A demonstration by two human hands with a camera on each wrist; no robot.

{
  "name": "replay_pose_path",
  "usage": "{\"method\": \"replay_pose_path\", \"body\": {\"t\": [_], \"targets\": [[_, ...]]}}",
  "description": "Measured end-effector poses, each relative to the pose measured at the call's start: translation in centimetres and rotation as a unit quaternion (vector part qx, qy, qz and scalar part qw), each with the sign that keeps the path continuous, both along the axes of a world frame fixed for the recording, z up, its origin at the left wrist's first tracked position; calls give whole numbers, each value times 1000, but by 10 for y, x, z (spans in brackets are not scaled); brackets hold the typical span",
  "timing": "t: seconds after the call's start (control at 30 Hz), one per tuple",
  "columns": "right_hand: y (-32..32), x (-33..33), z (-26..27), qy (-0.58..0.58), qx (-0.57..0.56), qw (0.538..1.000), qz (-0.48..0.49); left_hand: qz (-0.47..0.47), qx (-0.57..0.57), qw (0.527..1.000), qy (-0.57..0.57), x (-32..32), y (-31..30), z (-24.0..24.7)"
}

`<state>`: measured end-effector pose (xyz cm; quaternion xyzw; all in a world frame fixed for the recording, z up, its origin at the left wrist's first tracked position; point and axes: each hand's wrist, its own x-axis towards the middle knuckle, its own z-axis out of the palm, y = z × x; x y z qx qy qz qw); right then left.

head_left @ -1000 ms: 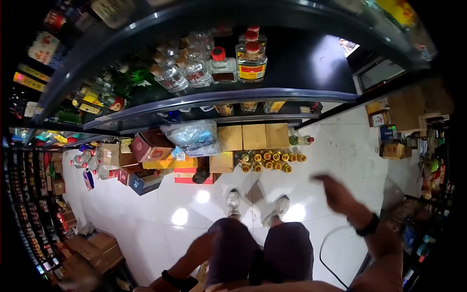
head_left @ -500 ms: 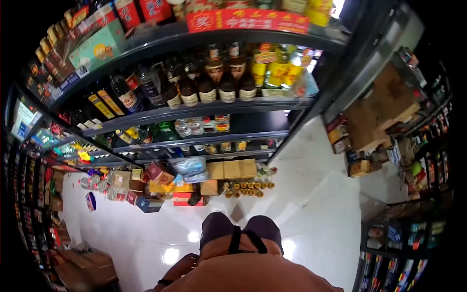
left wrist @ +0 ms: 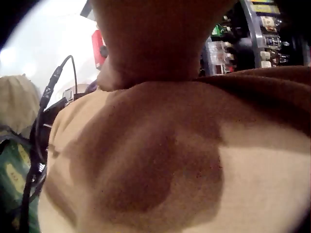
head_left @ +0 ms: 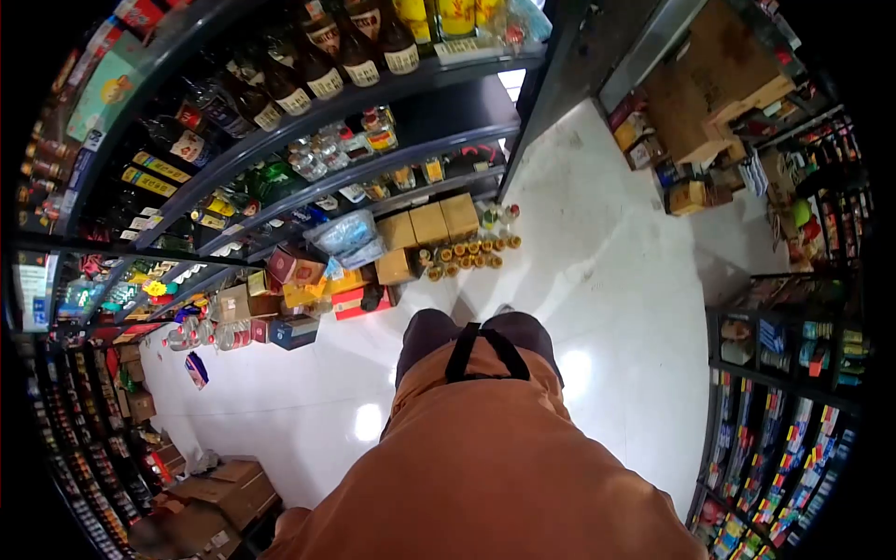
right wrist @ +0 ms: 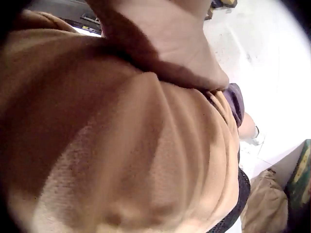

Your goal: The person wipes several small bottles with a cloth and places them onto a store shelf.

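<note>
An orange-brown shirt (head_left: 504, 439) fills the lower middle of the head view, with a black strap (head_left: 462, 350) hanging at its front hem. Neither hand shows in the head view. In the left wrist view, my left hand (left wrist: 150, 43) lies against the shirt, dark and close to the camera, its fingers out of sight. The right wrist view has my right hand (right wrist: 165, 43) against the shirt's folds, the heel of the palm touching the cloth and the fingers hidden. A black cable (left wrist: 51, 87) hangs beside the shirt in the left wrist view.
Shelves ahead hold brown bottles (head_left: 322, 79) and clear bottles (head_left: 317, 154). On the floor before them stand gold-capped bottles (head_left: 471, 257), cardboard boxes (head_left: 427, 225) and a plastic-wrapped pack (head_left: 345, 238). More cartons (head_left: 224, 495) lie behind left; a stocked rack (head_left: 775, 429) stands right.
Both hands, out over the floor at thigh height a second ago, have drawn back against the shirt. The body has straightened from a bend, and the view has risen and turned.
</note>
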<state>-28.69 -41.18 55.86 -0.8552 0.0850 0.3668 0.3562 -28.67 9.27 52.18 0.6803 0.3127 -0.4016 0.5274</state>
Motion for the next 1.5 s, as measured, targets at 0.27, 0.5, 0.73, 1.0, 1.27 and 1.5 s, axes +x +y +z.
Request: {"method": "replay_pose_path", "body": {"t": [0.27, 0.5, 0.73, 1.0, 1.27, 1.5], "targets": [[7, 24, -6, 4, 2, 1000, 1, 39, 11, 999, 12, -14, 2, 12], [22, 67, -11, -10, 3, 1000, 12, 66, 14, 998, -3, -21, 7, 20], [26, 87, -5, -7, -14, 1000, 24, 101, 16, 995, 1, -38, 17, 17], [4, 88, -7, 1, -42, 999, 14, 108, 35, 993, -18, -41, 23, -8], [-60, 101, -36, -28, -15, 999, -14, 163, 6, 973, -161, 44, -68, 25], [-186, 94, -77, -95, 15, 987, -125, 41, -81, 992, -90, 67, -149, -20]]}}
